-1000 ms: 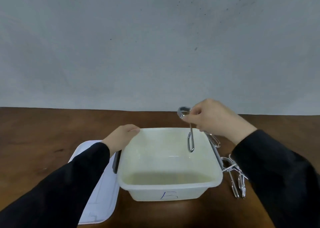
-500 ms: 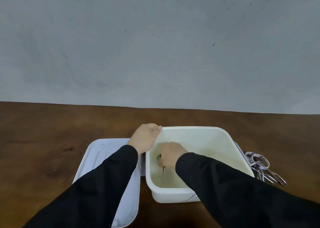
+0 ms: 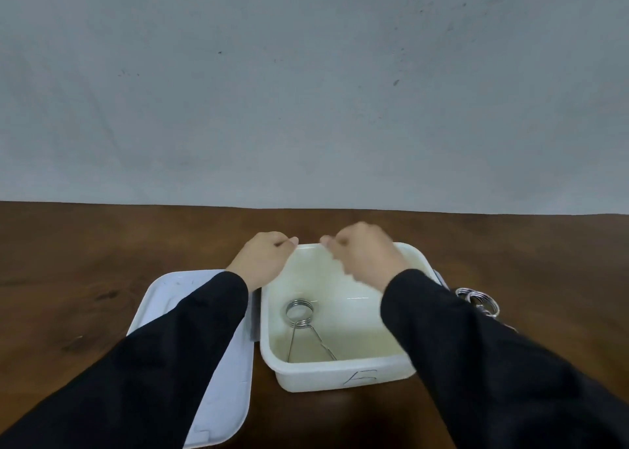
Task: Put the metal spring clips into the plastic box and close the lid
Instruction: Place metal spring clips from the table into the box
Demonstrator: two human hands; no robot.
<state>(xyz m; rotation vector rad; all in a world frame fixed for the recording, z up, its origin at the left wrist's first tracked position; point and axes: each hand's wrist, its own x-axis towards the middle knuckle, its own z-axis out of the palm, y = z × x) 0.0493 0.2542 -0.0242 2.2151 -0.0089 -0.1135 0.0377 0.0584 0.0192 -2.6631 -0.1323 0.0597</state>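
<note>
A cream plastic box (image 3: 340, 377) stands open on the brown table. One metal spring clip (image 3: 300, 315) lies on its floor at the left, coil away from me. My left hand (image 3: 263, 261) grips the box's far left rim. My right hand (image 3: 364, 254) hovers blurred above the box's far side, fingers curled, with nothing seen in it. More spring clips (image 3: 480, 304) lie on the table to the right of the box, partly hidden by my right sleeve. The white lid (image 3: 163, 298) lies flat to the left of the box.
A grey wall rises behind the table's far edge. Bare brown table (image 3: 102, 244) stretches to the left and right of the box. Both my black sleeves cross the near part of the view.
My right hand carried a clip down into the box, let it go on the floor, and has lifted out empty. My left hand stayed on the rim.
</note>
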